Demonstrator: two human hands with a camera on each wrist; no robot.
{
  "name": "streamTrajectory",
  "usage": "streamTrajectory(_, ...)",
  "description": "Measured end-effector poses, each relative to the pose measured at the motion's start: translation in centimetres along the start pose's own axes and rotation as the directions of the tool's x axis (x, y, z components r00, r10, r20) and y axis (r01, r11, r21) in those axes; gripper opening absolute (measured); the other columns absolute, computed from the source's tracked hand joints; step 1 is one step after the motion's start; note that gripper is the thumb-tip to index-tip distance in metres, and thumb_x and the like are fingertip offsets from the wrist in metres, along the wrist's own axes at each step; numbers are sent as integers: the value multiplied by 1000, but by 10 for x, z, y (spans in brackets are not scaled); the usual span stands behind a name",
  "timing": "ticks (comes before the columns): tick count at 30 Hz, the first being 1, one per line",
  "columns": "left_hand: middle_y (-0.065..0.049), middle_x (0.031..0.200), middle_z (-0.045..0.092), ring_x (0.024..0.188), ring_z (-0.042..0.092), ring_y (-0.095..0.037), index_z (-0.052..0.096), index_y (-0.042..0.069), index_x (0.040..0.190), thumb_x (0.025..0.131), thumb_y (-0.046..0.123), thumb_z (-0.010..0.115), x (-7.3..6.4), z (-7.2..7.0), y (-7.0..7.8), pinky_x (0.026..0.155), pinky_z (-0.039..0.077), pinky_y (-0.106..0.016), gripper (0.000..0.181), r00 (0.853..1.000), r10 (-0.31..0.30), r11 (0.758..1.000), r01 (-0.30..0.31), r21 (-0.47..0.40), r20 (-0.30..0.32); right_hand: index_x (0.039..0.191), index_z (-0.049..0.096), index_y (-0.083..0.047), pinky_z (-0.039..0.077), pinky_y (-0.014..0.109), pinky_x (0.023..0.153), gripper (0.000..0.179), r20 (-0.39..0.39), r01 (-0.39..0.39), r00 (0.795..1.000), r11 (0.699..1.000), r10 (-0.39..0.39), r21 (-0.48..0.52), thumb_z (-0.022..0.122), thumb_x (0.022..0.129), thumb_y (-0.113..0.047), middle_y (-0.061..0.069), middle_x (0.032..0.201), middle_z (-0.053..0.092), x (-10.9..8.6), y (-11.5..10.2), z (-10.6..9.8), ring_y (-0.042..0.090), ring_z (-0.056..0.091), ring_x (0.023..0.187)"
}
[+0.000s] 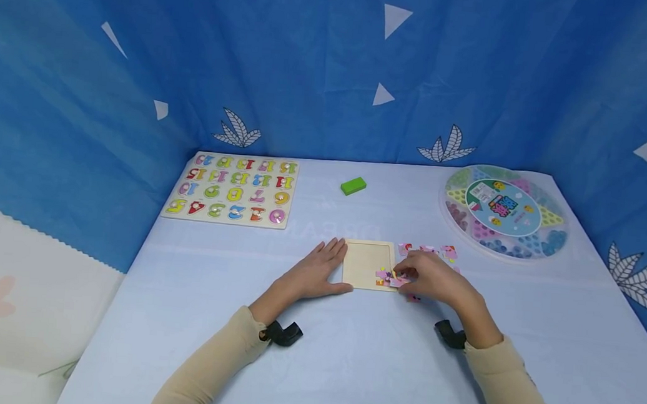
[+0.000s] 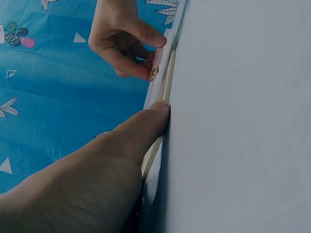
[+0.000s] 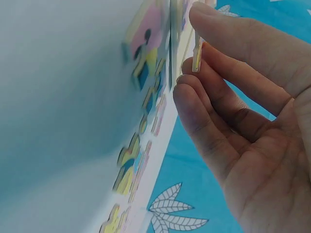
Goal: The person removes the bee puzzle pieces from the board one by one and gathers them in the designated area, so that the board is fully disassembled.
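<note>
A square wooden puzzle tray (image 1: 361,258) with a raised rim lies on the table in the head view. My left hand (image 1: 316,273) rests at its left side with the fingers extended, and the thumb touches the near edge. In the lower right corner of the tray sit pink jigsaw pieces (image 1: 380,275). Over that corner my right hand (image 1: 432,276) pinches a jigsaw piece (image 3: 197,54) between thumb and fingers. From the left wrist it shows as a thin piece held on edge above the tray. The right hand partly hides the pieces beneath it.
Loose jigsaw pieces (image 1: 449,252) lie right of the tray, some behind the right hand. A number puzzle board (image 1: 231,189) is at the back left, a green block (image 1: 353,186) at the back, and a round bead case (image 1: 503,208) at the back right. A blue curtain (image 1: 322,58) hangs behind.
</note>
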State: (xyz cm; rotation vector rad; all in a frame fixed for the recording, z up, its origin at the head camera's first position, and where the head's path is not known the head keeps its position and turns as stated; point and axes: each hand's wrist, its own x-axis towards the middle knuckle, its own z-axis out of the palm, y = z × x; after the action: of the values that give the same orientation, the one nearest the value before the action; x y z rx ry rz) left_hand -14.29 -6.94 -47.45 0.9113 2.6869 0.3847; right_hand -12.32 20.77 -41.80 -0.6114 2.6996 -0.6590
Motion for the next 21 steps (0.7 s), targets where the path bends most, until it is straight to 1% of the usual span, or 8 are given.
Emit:
streamTrajectory(4,-8,165,10,154,7,-21,14,5,156,90,66,50,0,0,-1,126,10,-39,97,1000,-2,1000,2,7,-3,105,76,-8,43,25,69,31,12,-35,999,999,35,-18,83,76,-15,-3,89,63,-4,2,-2,13,49,78)
streamTrajectory(11,-8,165,11,154,7,-21,15,5,156,90,65,51,0,1,-1,126,9,-39,96,1000,-5,1000,5,-6,-4,106,75,-6,44,22,65,32,1,-19,1000,999,19,-33,83,76,-13,-2,87,63,-11,9,-3,12,50,76)
streamTrajectory(14,-8,165,11,154,7,-20,15,5,156,90,65,51,0,1,-1,126,9,-38,96,1000,-5,1000,5,-5,-4,106,76,-6,44,20,63,32,-7,-33,999,999,33,-26,83,76,-13,-2,86,63,-15,13,-3,12,50,76)
streamTrajectory(17,-8,165,11,154,7,-20,15,5,156,90,66,51,0,1,-1,126,9,-38,96,1000,-6,1000,6,-5,-4,105,76,-6,46,20,64,31,-11,-23,1000,999,23,-30,82,76,-13,-1,87,63,-20,17,-5,12,51,76)
streamTrajectory(21,-8,165,11,153,8,-21,15,5,156,90,65,51,-1,0,0,126,9,-38,96,1000,-5,1000,5,-5,-4,105,75,-6,48,22,65,30,-14,-30,999,998,29,-53,81,77,-13,-1,88,63,-26,21,-8,11,52,77)
